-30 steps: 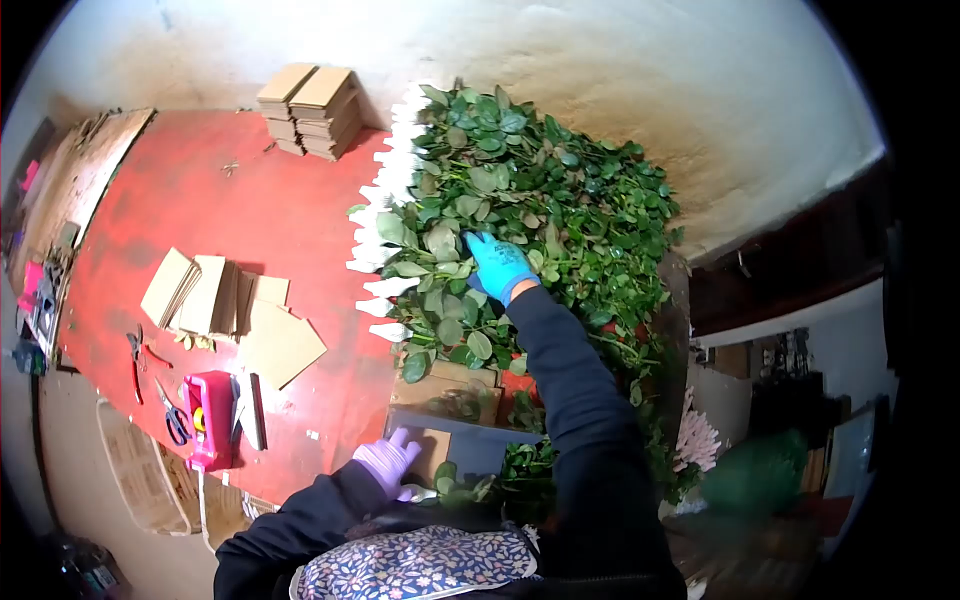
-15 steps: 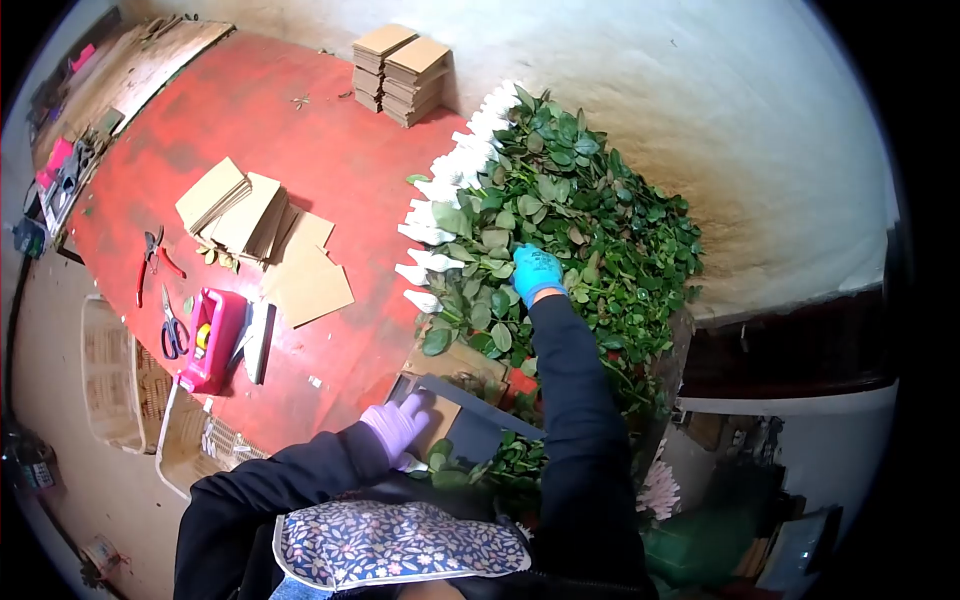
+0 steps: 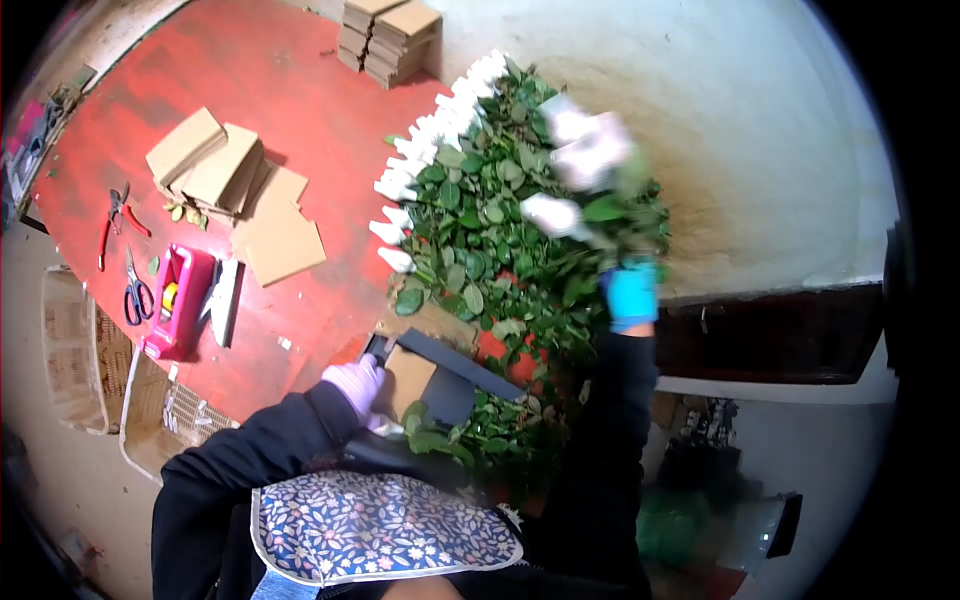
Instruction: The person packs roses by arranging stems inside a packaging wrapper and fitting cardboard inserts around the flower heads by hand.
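My right hand (image 3: 632,296), in a blue glove, grips several leafy roses (image 3: 585,150) by their stems, raised at the right of the pile. Their pale heads point away from me and are smeared by motion. Below it lies a large heap of roses (image 3: 470,190), white-capped heads lined up along the left side. My left hand (image 3: 355,388), in a lilac glove, is closed at the left edge of a dark grey tray (image 3: 465,362). A cardboard piece (image 3: 408,382) lies in this tray. Beside the left hand is a white rose head (image 3: 385,428) with leaves.
Cardboard sheets (image 3: 215,165) lie on the red table (image 3: 330,130), with more stacked cardboard (image 3: 390,40) by the wall. At left are red-handled pliers (image 3: 118,222), scissors (image 3: 138,295) and a pink tape dispenser (image 3: 182,300). Plastic baskets (image 3: 180,410) stand below the table edge.
My right hand has moved right from the heap and lifted roses. My left hand has gone from spread fingers on the cardboard to closed at the tray's left edge. The view has shifted.
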Demonstrator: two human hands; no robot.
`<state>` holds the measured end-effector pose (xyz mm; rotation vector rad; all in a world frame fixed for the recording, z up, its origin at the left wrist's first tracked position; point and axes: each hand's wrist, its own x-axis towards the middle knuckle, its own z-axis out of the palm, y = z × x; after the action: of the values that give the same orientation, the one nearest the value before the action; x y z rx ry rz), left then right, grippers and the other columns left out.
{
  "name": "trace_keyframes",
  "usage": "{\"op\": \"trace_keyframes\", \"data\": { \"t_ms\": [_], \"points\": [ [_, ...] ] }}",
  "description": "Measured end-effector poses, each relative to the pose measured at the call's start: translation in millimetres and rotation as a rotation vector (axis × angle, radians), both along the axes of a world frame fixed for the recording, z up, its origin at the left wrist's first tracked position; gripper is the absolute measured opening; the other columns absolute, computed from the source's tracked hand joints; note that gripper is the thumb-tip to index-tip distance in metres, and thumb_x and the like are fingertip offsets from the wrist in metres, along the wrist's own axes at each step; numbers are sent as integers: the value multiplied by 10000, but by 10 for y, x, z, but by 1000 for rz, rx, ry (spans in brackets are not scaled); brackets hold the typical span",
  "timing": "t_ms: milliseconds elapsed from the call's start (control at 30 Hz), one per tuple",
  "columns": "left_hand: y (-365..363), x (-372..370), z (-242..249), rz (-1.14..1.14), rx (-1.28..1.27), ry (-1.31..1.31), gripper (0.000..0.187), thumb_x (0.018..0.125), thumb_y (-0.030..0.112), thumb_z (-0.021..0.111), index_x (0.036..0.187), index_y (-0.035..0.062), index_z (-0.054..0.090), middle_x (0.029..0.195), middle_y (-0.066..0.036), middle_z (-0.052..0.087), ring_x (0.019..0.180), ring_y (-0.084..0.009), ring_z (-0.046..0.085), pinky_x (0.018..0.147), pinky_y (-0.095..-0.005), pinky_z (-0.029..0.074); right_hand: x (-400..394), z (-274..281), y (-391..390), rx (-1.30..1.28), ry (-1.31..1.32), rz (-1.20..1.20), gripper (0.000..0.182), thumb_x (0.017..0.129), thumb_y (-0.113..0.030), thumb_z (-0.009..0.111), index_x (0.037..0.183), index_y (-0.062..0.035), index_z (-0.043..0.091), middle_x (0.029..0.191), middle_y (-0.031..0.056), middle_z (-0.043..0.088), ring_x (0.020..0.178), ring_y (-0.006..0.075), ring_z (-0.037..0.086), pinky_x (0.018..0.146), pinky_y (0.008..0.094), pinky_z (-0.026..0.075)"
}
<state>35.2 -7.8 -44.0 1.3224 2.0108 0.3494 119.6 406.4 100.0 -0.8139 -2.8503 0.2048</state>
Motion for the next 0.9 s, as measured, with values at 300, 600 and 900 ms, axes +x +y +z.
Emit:
{"op": "trace_keyframes", "data": {
  "t_ms": [300,600,900],
  "points": [
    [-70,19,-71,49,105,-33,631,629,408,838,1011,-10,559,1024,-197,581,863,-376,639,732,-453,523,2032,1270,-866,1097,-402,-235,365,851,-321,683,1072,-34,642,887,131,655,787,255,649,645,360,529],
    [-88,55,-211,83,75,-115,658,662,350,838,1192,55,582,1117,-178,614,907,-323,655,765,-429,533,1495,-403,-2081,-346,-485,300,433,736,-239,711,1118,-54,628,988,191,650,858,400,625,752,482,506],
    [-88,50,-49,37,27,44,722,659,443,842,1120,-20,535,1035,-202,571,929,-361,628,790,-430,526,1715,-849,-1926,-668,-469,297,582,826,-292,647,1308,1,504,1155,243,600,957,409,610,808,467,505]
  ]
}}
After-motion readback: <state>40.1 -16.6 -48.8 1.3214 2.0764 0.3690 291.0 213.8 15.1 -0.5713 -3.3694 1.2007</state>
